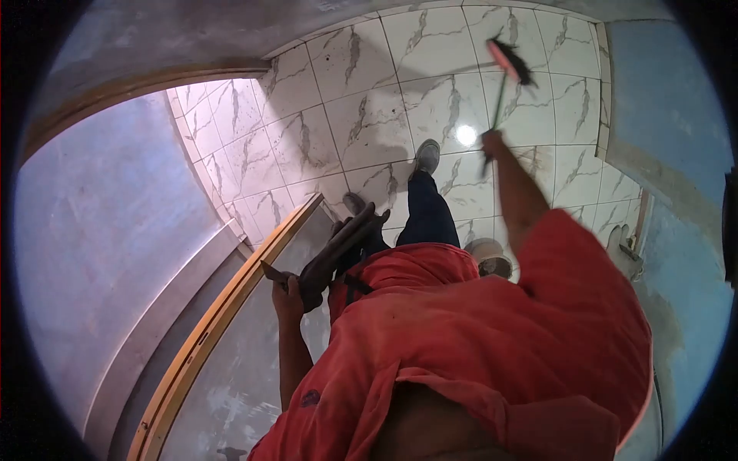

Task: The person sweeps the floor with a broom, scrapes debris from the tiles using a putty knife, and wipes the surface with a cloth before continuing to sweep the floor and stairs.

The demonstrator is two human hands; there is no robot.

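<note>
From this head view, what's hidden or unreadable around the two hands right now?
- Right hand: small and far; its grip on the brush handle cannot be read.
- Brush head: blurred, bristles indistinct.
- Left hand: fingers hidden behind the dark tools; which tools they are is unclear.
- Round pale object: partly covered by the red shirt.
- Door frame: lower end cut off by the bottom edge.

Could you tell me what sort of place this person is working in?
Probably a tiled room under construction or renovation, perhaps a bathroom. The floor tiles are marbled white, the walls are bare and unpainted, the right hand holds a brush, and the left hand grips dark tools.
</note>
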